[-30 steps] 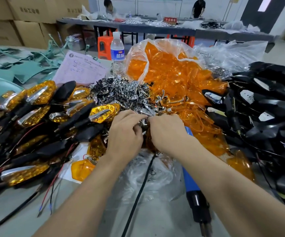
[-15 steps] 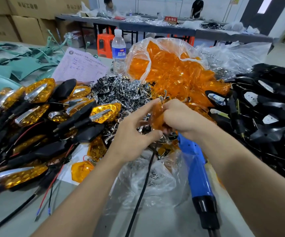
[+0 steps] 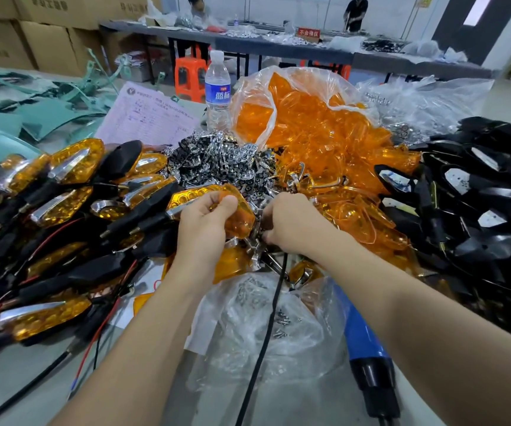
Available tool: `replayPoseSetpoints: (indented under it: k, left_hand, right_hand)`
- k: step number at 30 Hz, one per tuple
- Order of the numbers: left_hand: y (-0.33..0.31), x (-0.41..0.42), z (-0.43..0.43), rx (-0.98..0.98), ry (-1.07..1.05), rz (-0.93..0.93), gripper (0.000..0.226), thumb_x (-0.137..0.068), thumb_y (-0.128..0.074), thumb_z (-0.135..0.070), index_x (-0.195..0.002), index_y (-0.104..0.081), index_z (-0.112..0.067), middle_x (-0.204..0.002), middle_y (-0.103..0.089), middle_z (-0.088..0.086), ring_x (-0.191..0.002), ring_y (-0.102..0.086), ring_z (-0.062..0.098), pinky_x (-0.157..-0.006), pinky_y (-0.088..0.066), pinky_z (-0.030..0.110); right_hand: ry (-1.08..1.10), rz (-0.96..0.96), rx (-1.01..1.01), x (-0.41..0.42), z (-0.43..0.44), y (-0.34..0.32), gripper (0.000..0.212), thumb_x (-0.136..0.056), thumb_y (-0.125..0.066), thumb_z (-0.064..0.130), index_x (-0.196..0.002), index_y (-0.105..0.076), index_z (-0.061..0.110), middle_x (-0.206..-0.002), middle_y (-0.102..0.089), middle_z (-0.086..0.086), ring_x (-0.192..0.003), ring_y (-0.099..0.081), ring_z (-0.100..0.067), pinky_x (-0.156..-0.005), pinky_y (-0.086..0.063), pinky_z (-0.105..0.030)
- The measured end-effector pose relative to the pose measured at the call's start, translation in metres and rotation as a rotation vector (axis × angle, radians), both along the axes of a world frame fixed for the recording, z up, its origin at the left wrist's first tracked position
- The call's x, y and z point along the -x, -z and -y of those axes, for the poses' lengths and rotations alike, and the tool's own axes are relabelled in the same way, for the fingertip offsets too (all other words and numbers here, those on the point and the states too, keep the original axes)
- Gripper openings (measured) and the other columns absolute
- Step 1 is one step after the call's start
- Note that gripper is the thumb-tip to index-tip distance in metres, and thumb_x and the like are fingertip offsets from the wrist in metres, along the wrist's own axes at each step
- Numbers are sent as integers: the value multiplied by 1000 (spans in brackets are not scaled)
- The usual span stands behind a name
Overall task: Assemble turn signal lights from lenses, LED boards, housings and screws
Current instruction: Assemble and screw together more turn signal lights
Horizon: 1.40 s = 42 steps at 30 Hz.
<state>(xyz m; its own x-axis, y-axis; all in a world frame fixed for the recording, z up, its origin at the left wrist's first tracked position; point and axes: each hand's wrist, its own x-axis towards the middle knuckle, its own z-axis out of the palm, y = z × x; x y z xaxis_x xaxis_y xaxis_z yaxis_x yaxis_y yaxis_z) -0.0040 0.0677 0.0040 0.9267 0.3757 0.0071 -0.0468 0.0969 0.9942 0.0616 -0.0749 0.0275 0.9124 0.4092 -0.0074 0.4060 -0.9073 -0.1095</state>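
Now that your left hand grips the lens, right hand moved into chrome pcs, grasp unclear; reflector likely next.

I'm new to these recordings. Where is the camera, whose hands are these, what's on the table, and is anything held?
There is no machine: a person works bare-handed, and the single camera sits on their head, looking down. The left hand grips an orange lens. The right hand reaches into a heap of chrome parts; whether it holds one is hidden. To the left lie finished turn signals, to the right black housings, and nearest a blue electric screwdriver and a bag of screws.
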Motion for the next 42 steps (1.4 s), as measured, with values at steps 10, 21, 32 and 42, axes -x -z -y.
replayPoseSetpoints:
  k: [10,21,32,42]
  left_hand:
    - [-2,7,9,104,127,-34,25,-89,-65,2,-93,-78,-19,-78,-75,3,-67,-67,12,-57,-54,21]
    - [5,22,47,74,327,58,23,-89,-66,13,-90,-63,-10,-79,-77,6,-69,-74,14,-62,-59,24]
    - [5,27,51,231,443,120,25,-76,-70,-9,-101,-69,-12,-88,-77,8,-79,-74,22,-74,-61,32]
    - [3,28,46,160,381,143,11,-74,-80,-20,-84,-82,-18,-87,-79,13,-75,-77,24,-66,-62,33]
  right_hand:
    - [247,-189,-758,31,52,-29,25,-97,-57,4,-94,-75,21,-79,-79,-1,-59,-65,-8,-50,-47,-19]
    - [344,-292,-1420,101,65,-2,27,-92,-55,1,-87,-79,13,-75,-77,-11,-64,-64,-15,-59,-51,-23]
    - [295,-246,-1366,105,76,8,37,-103,-53,20,-75,-75,11,-69,-74,-10,-55,-61,-13,-50,-47,-19]
    - [229,49,-968,110,79,12,37,-100,-60,45,-74,-76,24,-65,-72,11,-63,-67,-9,-62,-52,-35]
